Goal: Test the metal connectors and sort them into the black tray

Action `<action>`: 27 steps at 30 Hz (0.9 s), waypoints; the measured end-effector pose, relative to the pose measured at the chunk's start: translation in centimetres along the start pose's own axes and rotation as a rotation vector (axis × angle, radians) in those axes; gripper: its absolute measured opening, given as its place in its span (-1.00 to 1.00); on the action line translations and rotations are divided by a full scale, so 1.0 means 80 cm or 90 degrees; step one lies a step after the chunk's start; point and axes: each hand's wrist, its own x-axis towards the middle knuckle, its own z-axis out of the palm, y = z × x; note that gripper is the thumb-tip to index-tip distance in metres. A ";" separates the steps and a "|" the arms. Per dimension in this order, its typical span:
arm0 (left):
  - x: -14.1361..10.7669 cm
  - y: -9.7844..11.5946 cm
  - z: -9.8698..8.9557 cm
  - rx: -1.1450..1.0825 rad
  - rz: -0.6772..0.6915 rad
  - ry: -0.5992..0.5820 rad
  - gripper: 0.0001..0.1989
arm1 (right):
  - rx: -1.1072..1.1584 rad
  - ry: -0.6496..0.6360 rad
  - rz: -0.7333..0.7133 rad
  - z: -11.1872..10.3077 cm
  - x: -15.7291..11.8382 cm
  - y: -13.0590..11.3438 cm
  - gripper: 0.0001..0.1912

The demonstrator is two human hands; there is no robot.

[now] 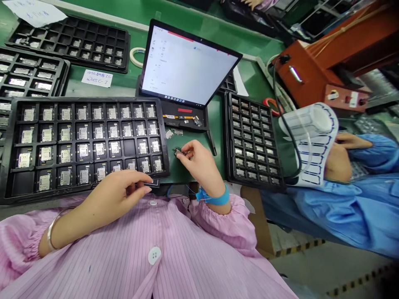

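Note:
My right hand, with a blue strap at its wrist, pinches a small dark metallic part over the green mat. Just above it, small silver pieces lie below the laptop. My left hand hovers at the lower right edge of a black tray, thumb and fingers apart, nothing visible between them. That tray's pockets hold silver parts; one pocket at the lower left is bare. A second black tray with smaller parts stands to the right of my right hand.
More black trays lie at the back left, with a handwritten label and a tape roll. At right are an orange machine, a cable, a white strip sheet and a person in blue sleeves.

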 end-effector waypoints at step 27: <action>-0.049 -0.023 -0.032 -0.213 -0.020 -0.008 -0.80 | -0.260 0.042 -0.320 0.006 0.028 0.016 -0.78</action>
